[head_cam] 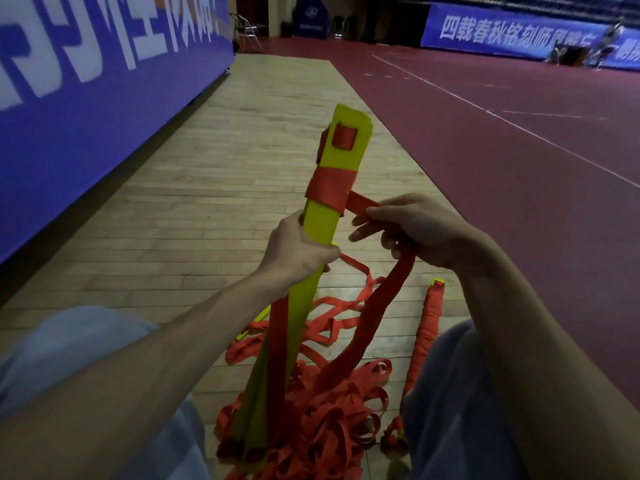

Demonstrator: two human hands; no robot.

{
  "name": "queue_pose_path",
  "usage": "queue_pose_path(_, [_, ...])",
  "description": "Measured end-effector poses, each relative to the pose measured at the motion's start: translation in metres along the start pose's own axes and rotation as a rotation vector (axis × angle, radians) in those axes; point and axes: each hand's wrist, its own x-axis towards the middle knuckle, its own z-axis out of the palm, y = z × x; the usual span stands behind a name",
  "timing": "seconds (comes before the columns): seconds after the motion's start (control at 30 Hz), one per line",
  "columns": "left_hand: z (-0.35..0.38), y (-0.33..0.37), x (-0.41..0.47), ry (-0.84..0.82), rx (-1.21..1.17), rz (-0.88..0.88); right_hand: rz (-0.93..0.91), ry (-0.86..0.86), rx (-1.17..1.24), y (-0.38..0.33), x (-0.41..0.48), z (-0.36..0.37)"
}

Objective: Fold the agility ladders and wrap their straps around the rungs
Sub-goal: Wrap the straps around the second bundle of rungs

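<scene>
1. Position: the stacked yellow rungs (pixel 346 161) stand near-upright between the person's knees, with the low end in the red pile (pixel 332 420) on the floor (pixel 207 202)
2. Left hand (pixel 298 247): the fingers are curled round the stack at mid-height, just below the turns (pixel 329 190) already laid near the far end
3. Right hand (pixel 419 226): thumb and fingers (pixel 363 232) pinch the strap (pixel 362 202) just right of the stack. The strap runs short and taut from the turns to this hand, then drops down into the pile
4. Step in hand, as judged: lay the next turn. Little of the stack is covered, so most of the wrapping is left
5. Method:
   - Pass the strap round the back of the stack flat, without a twist
   - Lay each turn touching or slightly over the one before and work toward the near end
   - Pull each turn tight. Slack would let the rungs fan apart
   - Move the left hand down before the turns reach it, or the fingers will be wrapped in
6. Obstructions: the pile is a mass of tangled loops. The strap may snag as it feeds, so draw out slack in short lengths
7. Surroundings:
   - A wrapped ladder (pixel 427 327) lies on the floor by the right leg (pixel 457 393), just beside the pile and near the feeding strap
   - A blue banner (pixel 86 81) runs along the left, well apart
   - A folding chair (pixel 247 27) stands far off
</scene>
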Motion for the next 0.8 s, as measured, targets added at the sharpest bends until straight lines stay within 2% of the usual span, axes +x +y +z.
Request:
queue_pose_path(0.17, [0.005, -0.006, 0.001, -0.014, 0.17, -0.032, -0.095, 0.102, -0.192, 0.002, 0.008, 0.015])
queue_pose_path(0.43, [0.01, 0.0, -0.013, -0.098, 0.59, 0.171, -0.094, 0.268, -0.442, 0.011, 0.011, 0.034])
queue_pose_path(0.57, [0.01, 0.0, -0.022, -0.122, 0.772, 0.251, -0.12, 0.314, -0.307, 0.014, 0.015, 0.042])
queue_pose_path(0.7, [0.014, 0.001, -0.026, -0.171, 0.737, 0.276, -0.178, 0.515, -0.345, 0.017, 0.019, 0.048])
queue_pose_path(0.8, [0.012, 0.003, -0.022, -0.223, 0.538, 0.3, -0.197, 0.675, -0.404, 0.012, 0.017, 0.04])
